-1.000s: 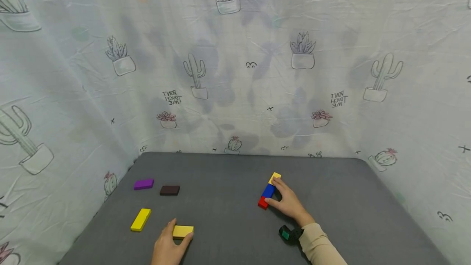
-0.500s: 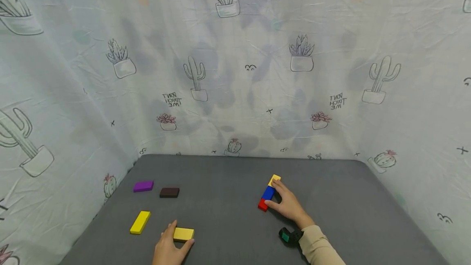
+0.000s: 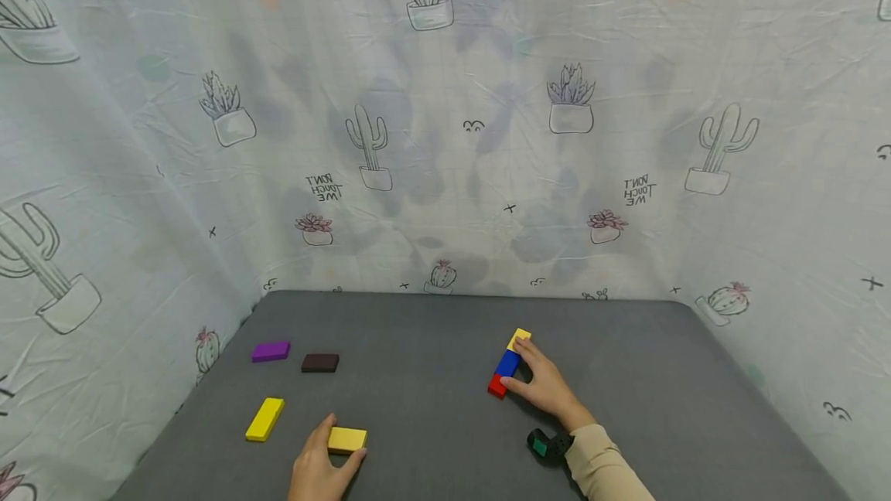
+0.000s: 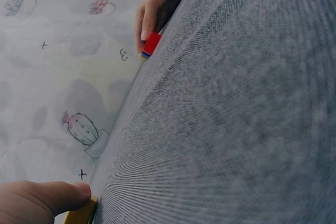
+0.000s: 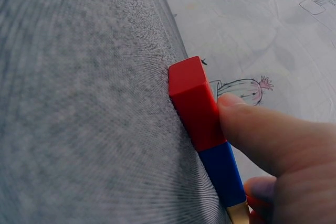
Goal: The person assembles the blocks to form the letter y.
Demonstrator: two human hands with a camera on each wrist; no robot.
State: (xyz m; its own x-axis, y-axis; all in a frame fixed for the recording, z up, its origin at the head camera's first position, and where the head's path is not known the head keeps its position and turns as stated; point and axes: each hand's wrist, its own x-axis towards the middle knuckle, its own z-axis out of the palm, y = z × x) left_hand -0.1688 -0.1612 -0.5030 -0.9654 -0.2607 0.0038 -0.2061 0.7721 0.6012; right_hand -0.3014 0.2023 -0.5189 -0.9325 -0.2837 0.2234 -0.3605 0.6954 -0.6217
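Note:
Near the front of the table, my left hand [image 3: 322, 465] pinches a pale yellow block [image 3: 347, 440], thumb at its right end and a finger at its left. In the left wrist view that thumb [image 4: 68, 196] lies against the block's edge. Right of centre, a red block [image 3: 496, 386], a blue block [image 3: 507, 364] and a yellow block [image 3: 520, 335] lie end to end in a slanting row. My right hand [image 3: 548, 386] rests over this row, thumb on the red block [image 5: 195, 114], fingers extended toward the yellow end, partly hidden in the right wrist view.
Left on the grey table [image 3: 431, 377] lie a purple block [image 3: 271, 352], a dark brown block [image 3: 320, 362] and a bright yellow block [image 3: 264, 419]. A black wrist device [image 3: 548, 445] sits at my right cuff. A cactus-print curtain [image 3: 445, 176] surrounds the table.

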